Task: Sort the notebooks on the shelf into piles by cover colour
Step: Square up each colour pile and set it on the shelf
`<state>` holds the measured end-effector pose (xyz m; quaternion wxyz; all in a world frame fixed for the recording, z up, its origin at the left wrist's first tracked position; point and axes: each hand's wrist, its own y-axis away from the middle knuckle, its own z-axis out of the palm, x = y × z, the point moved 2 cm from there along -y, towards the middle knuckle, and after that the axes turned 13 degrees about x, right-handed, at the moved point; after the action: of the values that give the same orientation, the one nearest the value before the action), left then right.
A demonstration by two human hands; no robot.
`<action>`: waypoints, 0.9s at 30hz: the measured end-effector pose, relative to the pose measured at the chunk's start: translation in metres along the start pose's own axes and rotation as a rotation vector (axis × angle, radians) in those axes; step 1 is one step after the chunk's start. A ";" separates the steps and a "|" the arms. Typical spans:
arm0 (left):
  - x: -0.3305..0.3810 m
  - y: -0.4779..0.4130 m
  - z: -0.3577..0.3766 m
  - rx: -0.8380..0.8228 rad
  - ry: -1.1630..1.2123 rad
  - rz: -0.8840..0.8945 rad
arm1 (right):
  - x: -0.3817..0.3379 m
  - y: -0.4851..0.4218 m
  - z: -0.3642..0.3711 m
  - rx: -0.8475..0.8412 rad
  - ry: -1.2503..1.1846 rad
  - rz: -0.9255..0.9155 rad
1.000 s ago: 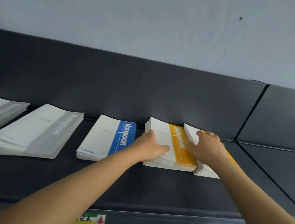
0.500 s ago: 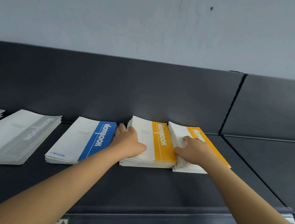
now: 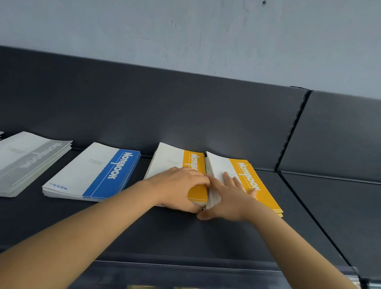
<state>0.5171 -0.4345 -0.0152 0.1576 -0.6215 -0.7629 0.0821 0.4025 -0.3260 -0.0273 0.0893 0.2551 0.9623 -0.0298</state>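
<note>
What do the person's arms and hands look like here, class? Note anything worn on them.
The left forearm and right forearm are bare along all that shows; no sleeve reaches into the picture. The left hand and right hand wear no gloves. No watch, bracelet or ring shows on the wrists or the visible fingers. The nails are too small to judge.

Two yellow piles touching
The left hand (image 3: 179,187) grips left pile (image 3: 172,160); right hand (image 3: 228,199) flat on right pile (image 3: 254,184).

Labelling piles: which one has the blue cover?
The blue pile, between the grey pile and the left yellow pile; it alone has a blue band.
</note>
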 end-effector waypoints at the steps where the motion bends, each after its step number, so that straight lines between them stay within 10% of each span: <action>1: -0.001 0.001 0.000 -0.014 -0.002 -0.008 | 0.000 -0.001 0.001 0.001 -0.003 -0.004; 11: 0.006 -0.003 0.000 -0.015 -0.079 0.019 | 0.011 0.002 -0.008 0.037 0.024 -0.046; 20: 0.072 -0.064 0.036 -0.042 0.756 -0.960 | 0.119 -0.019 -0.034 0.321 -0.763 0.525; 27: 0.066 -0.079 0.056 0.203 0.961 -1.161 | 0.127 -0.005 -0.020 0.115 -1.276 0.507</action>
<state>0.4132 -0.3834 -0.0328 0.5469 -0.0703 -0.8036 -0.2241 0.2880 -0.2668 -0.0316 0.6288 0.4091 0.6292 -0.2032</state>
